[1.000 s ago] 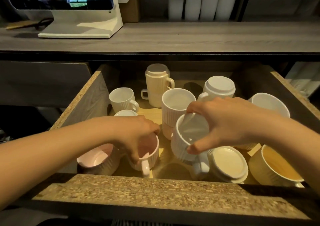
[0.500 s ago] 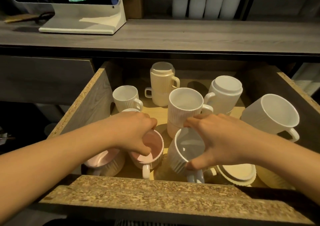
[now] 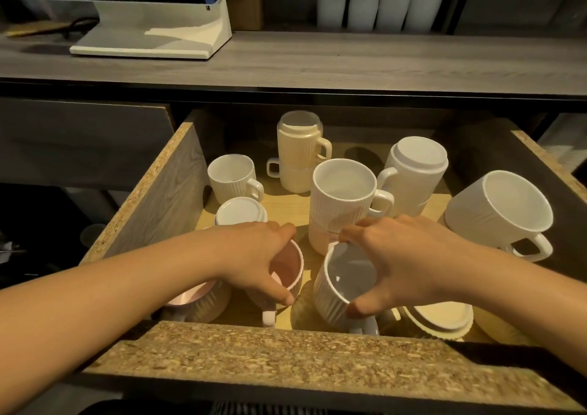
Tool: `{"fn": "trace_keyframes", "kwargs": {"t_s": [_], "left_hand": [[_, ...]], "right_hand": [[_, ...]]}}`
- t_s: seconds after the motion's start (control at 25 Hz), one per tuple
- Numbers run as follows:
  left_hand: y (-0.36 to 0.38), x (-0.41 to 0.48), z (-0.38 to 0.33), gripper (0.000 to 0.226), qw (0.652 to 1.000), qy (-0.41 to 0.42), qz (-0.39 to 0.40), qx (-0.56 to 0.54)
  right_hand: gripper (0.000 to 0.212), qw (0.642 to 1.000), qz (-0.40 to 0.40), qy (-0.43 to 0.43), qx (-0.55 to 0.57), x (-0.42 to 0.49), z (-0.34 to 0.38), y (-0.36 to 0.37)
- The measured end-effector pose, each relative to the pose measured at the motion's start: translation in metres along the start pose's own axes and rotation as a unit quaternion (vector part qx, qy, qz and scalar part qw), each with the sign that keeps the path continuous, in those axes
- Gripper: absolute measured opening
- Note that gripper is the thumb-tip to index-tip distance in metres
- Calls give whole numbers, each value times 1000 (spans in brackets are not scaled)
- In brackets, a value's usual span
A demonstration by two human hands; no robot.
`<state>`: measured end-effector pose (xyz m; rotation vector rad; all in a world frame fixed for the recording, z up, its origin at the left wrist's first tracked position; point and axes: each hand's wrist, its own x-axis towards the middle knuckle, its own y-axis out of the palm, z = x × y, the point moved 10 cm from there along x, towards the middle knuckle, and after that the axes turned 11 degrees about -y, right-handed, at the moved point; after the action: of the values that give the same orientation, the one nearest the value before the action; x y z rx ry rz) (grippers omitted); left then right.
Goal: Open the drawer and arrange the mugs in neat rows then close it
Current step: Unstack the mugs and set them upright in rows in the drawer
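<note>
The drawer [image 3: 273, 354] stands pulled open with several ribbed mugs inside. My left hand [image 3: 254, 255] grips the rim of a pink-lined mug [image 3: 287, 271] near the front, its handle toward me. My right hand [image 3: 400, 255] holds a white ribbed mug [image 3: 341, 284] by its rim, tilted toward me. Behind them stand a stack of two white mugs [image 3: 343, 205], a cream stack [image 3: 300, 154], an upside-down white stack [image 3: 416, 173] and a small white mug [image 3: 233, 178]. A large white mug [image 3: 505, 211] leans at the right.
An upside-down mug [image 3: 239, 213] sits behind my left hand, a pink-lined mug [image 3: 197, 297] lies under my left wrist, and an upside-down cream mug [image 3: 441, 316] is at the front right. A monitor base [image 3: 152, 39] rests on the counter [image 3: 349, 62] above.
Both hands drew slightly back toward the drawer front with their mugs. The white mug in my right hand sank lower. The view shifted, so more of the large right mug shows.
</note>
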<state>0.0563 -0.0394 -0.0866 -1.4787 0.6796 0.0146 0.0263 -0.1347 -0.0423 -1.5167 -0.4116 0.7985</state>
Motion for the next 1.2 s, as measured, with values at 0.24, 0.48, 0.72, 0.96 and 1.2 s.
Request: {"fn": "trace_keyframes", "kwargs": {"t_s": [0.24, 0.48, 0.72, 0.96, 1.2], "left_hand": [[2, 0, -5, 74, 1000, 16, 1, 16], [9, -5, -8, 79, 999, 26, 31, 21], [12, -6, -5, 76, 998, 12, 59, 8], [-17, -3, -19, 52, 998, 49, 11, -27], [-26, 1, -73, 56, 991, 129, 15, 3]], "right_hand": [[84, 1000, -4, 5, 1, 1, -3, 1], [84, 1000, 13, 10, -11, 4, 2, 10], [87, 999, 32, 14, -4, 10, 1, 25], [60, 995, 65, 53, 51, -4, -26, 9], [58, 974, 182, 123, 58, -42, -59, 34]]}}
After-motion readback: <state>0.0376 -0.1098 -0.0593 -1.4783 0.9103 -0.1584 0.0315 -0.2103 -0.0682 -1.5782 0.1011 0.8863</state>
